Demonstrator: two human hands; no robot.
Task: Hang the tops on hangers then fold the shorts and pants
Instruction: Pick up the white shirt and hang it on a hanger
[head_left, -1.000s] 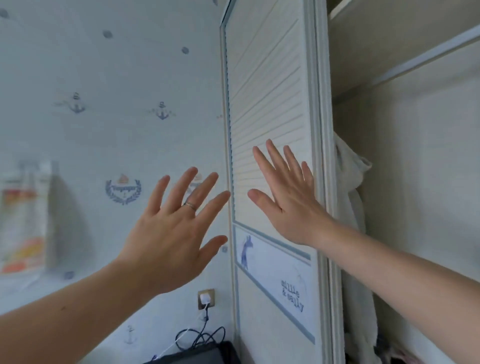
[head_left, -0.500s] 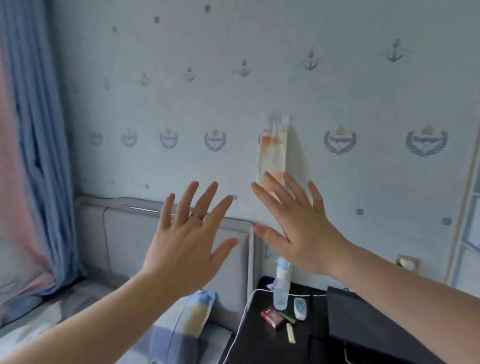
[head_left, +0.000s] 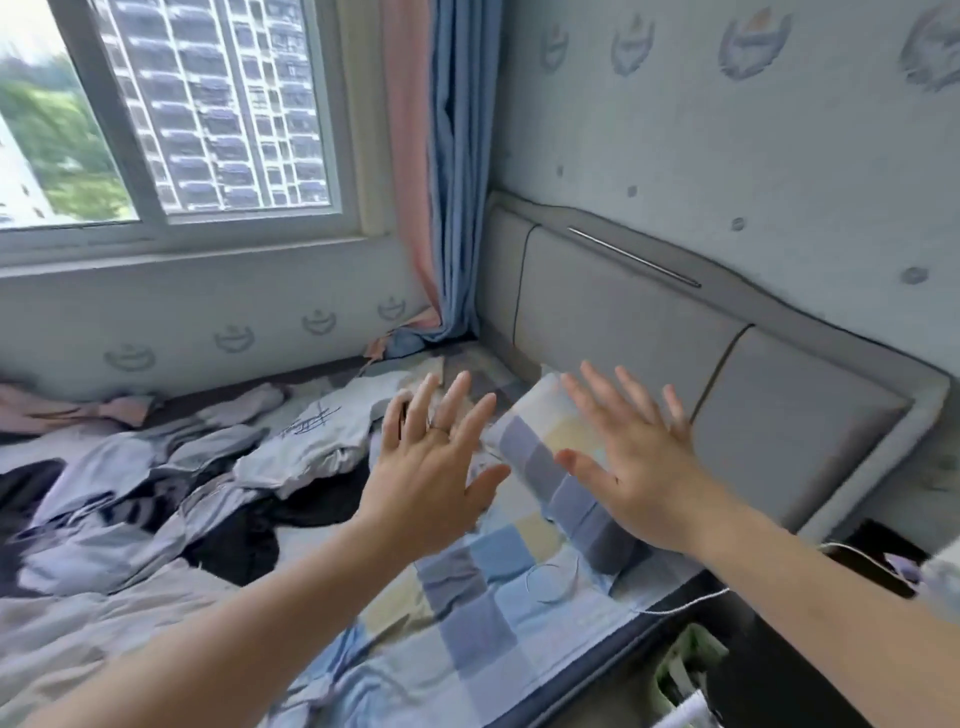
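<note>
I'm holding my left hand (head_left: 431, 467) and right hand (head_left: 641, 470) up side by side, fingers spread, gripping nothing. The clothes (head_left: 171, 467) are lying heaped on the bed (head_left: 483, 629), left of and beyond my left hand, untouched.

No legible text; only an unreadable dark scrawl across the crumpled white top (head_left: 311, 441).

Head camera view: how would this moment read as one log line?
left hand: open, empty | right hand: open, empty | clothes pile: loose on bed, untouched | checked pillow: beside headboard
</note>
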